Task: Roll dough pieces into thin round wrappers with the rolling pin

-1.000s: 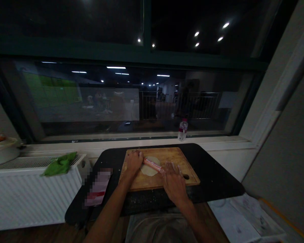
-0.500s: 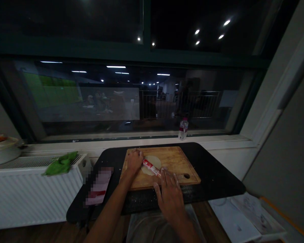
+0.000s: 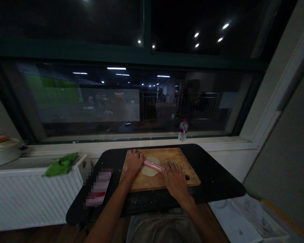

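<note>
A: Grip state?
B: Right hand [image 3: 176,176] open, palm-down on red-and-white printed tube [image 3: 153,165]; left hand [image 3: 134,161] covers its far end, can't tell if closed.
A: Tube location?
B: Across dough disc [image 3: 148,171], on wooden cutting board [image 3: 169,156], black desk [image 3: 212,177].

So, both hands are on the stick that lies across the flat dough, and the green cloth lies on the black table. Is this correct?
Not quite: the green cloth lies on the white radiator, not on the black table, as the head view shows. The left hand and right hand are on the stick across the flat dough.
</note>
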Demonstrator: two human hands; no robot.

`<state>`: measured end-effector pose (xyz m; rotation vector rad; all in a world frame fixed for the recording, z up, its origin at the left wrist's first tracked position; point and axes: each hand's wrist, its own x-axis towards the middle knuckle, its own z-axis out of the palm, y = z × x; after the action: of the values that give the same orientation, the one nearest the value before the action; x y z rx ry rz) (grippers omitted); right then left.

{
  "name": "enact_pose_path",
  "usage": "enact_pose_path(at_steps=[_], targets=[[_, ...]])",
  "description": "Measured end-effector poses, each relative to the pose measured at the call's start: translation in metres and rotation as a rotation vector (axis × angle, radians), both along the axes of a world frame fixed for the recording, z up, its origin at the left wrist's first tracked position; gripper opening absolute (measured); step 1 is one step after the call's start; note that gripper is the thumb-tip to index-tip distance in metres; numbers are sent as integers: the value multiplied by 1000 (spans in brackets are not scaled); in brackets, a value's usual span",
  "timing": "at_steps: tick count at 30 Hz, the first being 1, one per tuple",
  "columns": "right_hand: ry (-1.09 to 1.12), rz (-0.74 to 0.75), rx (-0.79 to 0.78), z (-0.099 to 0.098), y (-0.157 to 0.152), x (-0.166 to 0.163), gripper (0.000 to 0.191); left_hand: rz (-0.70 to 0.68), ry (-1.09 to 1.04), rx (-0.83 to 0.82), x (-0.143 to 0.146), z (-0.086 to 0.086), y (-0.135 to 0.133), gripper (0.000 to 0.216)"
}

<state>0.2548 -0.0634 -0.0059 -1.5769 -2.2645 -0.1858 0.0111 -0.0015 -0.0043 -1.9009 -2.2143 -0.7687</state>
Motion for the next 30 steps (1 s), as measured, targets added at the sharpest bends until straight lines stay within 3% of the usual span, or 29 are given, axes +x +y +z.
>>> enact_pose_path(at_steps=[8, 13, 30], targets=[[-45, -25, -94, 24, 43, 7, 53, 13, 42, 0, 6, 7, -5, 44], [-117, 43, -85, 24, 51, 11, 50, 6, 60, -2, 6, 8, -6, 44], [36, 118, 78, -28, -38, -11, 66, -13, 16, 3, -1, -8, 6, 45]])
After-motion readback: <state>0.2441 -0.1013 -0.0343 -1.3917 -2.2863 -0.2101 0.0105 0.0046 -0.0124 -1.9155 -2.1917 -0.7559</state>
